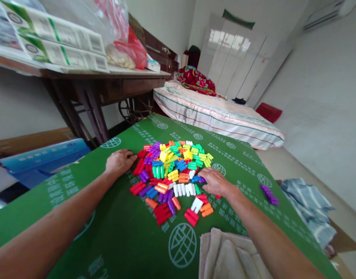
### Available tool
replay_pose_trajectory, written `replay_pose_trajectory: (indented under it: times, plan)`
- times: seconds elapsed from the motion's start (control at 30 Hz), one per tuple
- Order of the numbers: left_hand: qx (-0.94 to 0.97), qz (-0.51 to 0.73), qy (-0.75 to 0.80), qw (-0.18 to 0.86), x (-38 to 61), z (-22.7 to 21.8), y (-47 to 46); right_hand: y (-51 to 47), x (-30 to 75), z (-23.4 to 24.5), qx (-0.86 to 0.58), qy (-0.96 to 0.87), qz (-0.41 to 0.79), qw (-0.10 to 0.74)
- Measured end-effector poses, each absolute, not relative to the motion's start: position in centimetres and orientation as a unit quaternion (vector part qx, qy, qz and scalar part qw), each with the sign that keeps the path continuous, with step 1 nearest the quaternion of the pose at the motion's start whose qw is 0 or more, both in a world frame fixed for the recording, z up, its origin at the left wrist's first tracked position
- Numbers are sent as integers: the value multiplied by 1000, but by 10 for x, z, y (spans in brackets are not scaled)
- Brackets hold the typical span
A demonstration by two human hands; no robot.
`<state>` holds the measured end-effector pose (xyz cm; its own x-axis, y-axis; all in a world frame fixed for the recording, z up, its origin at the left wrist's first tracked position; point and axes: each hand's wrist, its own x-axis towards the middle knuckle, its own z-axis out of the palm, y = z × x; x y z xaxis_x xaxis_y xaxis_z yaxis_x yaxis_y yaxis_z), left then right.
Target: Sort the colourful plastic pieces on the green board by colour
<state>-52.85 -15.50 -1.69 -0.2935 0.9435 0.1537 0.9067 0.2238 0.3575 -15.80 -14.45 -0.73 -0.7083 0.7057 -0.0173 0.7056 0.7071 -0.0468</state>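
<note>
A loose heap of bullet-shaped plastic building blocks, in red, purple, yellow, green, blue, orange and white, lies on a green table. At the heap's left edge is my left hand, palm down with fingers loosely bent and a little apart, beside red blocks; nothing shows in it. My right hand reaches in from the right, its fingers closed around a purple block next to a blue one. The fingers partly cover that purple block. White blocks form a row between my hands.
A folded beige cloth lies near my right forearm. One purple block sits apart at the table's right. Left stands a wooden sewing table with boxes and bags; a bed is beyond. Striped fabric is at right.
</note>
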Motion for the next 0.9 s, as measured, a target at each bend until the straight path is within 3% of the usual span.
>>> replay_pose_trajectory:
  times: [0.23,0.47,0.67,0.9]
  plan:
    - [644,225,728,64,-476,10,-170,-139,-160,-14,-416,-907,46,49]
    - [853,252,453,62,-370,2,-188,-156,-159,-3,-451,-878,87,134]
    - [855,169,476,116,-335,-3,-179,-162,-148,-2,-454,-850,184,193]
    - [863,176,461,106,-356,4,-168,-170,-81,-24,-542,-754,270,255]
